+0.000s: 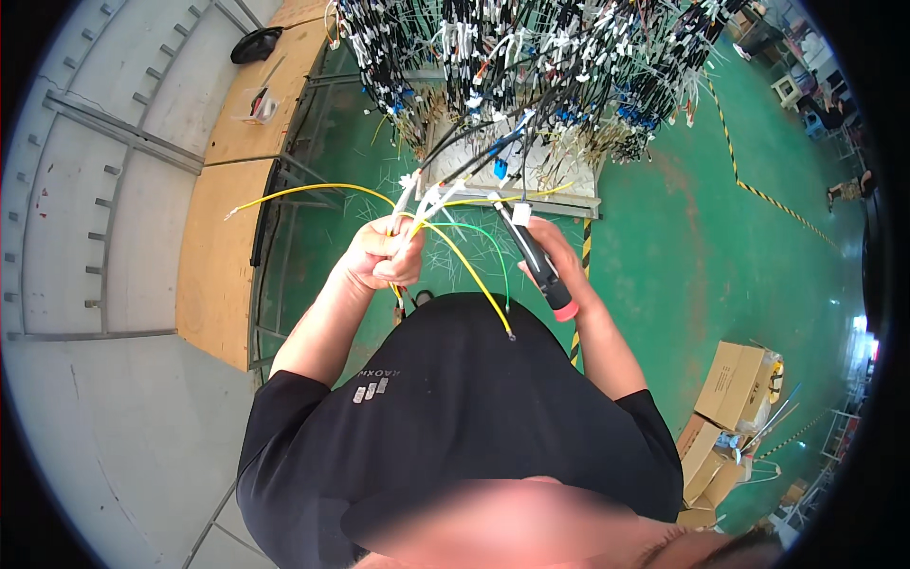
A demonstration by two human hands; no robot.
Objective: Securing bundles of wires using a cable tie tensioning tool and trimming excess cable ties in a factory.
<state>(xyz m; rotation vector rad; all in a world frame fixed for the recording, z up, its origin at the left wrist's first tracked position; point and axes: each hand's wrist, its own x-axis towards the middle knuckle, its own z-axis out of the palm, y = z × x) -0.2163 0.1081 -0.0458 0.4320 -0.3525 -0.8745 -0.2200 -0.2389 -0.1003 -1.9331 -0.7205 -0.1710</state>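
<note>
Dense wire harness rack [531, 66] blocks straight ahead, dangling ends just above both hands. Left hand [379, 258] boxed in by yellow wires [464, 261] and green wire [488, 248] crossing betw. hands. Wooden bench [223, 266] close on left. Right hand [555, 256] has open green floor [682, 247] to its right; cardboard boxes [735, 389] well apart.

Long wooden tabletop [227, 256] runs along the left, near to far, on a dark metal frame. Far end carries a black cap-like object [256, 45]; nearer, a small clear box [256, 104]. Green floor [692, 237] on the right has striped yellow-black tape [758, 194], cardboard boxes [735, 398] near right, and white wire offcuts [365, 204] scattered beside the frame.
</note>
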